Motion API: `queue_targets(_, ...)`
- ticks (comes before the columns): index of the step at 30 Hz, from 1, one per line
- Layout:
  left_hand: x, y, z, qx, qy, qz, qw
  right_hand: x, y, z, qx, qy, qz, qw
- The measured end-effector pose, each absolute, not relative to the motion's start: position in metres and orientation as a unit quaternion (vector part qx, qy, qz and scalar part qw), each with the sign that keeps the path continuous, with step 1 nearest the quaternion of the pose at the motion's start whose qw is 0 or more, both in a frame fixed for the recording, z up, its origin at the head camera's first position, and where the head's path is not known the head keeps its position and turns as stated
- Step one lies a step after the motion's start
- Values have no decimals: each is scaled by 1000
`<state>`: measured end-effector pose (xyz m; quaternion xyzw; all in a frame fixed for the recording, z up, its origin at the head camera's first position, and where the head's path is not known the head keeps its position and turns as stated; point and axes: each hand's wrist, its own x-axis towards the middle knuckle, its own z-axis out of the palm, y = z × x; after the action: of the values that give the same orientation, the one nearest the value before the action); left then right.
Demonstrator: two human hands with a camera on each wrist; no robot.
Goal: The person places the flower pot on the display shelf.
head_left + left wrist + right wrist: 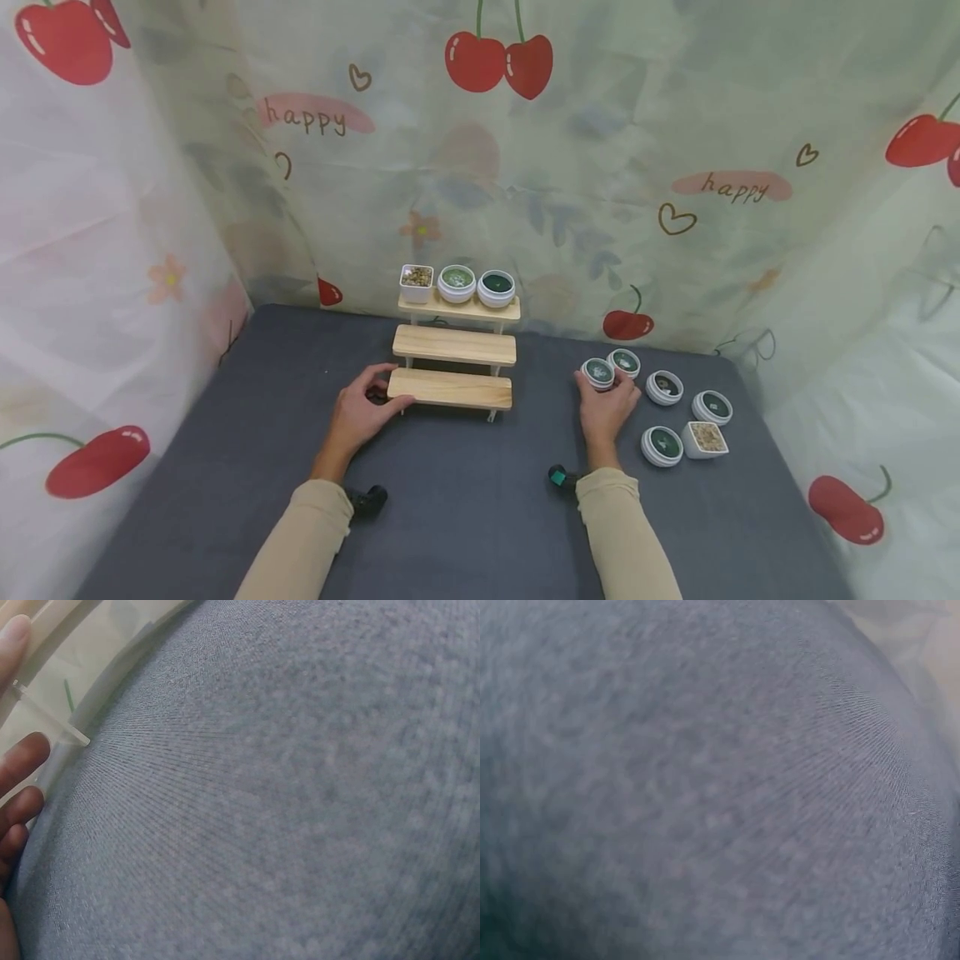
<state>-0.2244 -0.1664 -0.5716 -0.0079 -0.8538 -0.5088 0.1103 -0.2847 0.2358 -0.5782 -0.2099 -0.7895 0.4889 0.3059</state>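
Note:
A three-tier wooden stand (453,345) stands toward the back of the dark cloth-covered table. My left hand (358,414) grips the left end of its lowest board, thumb along the front edge and index finger behind. In the left wrist view the thumb (13,643) lies against pale wood, near a thin clear leg (56,716). On the right, my right hand (606,410) holds a round white pot (597,374) with a green top between thumb and fingers. Another round pot (625,362) is right behind it. The right wrist view shows cloth, not the hand.
The top board bears a square pot (416,284) of brownish bits and two round pots, one light green (457,284), one dark green (497,289). Right of my right hand are several round pots (662,447) and a square pot (705,440). Printed curtain (585,225) closes the back and sides.

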Motion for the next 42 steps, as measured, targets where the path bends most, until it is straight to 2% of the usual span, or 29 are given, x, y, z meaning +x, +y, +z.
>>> queue_targets(8, -223, -166, -570, -7, -856, -507, 104, -282, 237, -581, -212, -783, 490, 321)
queue_targets(14, -223, -165, -569, -6, -857, -505, 106, -282, 236, -579, -217, -781, 499, 306)
queue_targets(24, -223, -166, -568, -9, -855, -507, 108, -284, 220, -558, -207, -757, 538, 307)
queue_targets(32, -222, -166, -566, -5, -858, -503, 101, -281, 193, -534, -143, -746, 583, 289)
queue_targets(42, -223, -166, -569, -9, -855, -506, 110, -273, 155, -504, -9, -763, 581, 283)
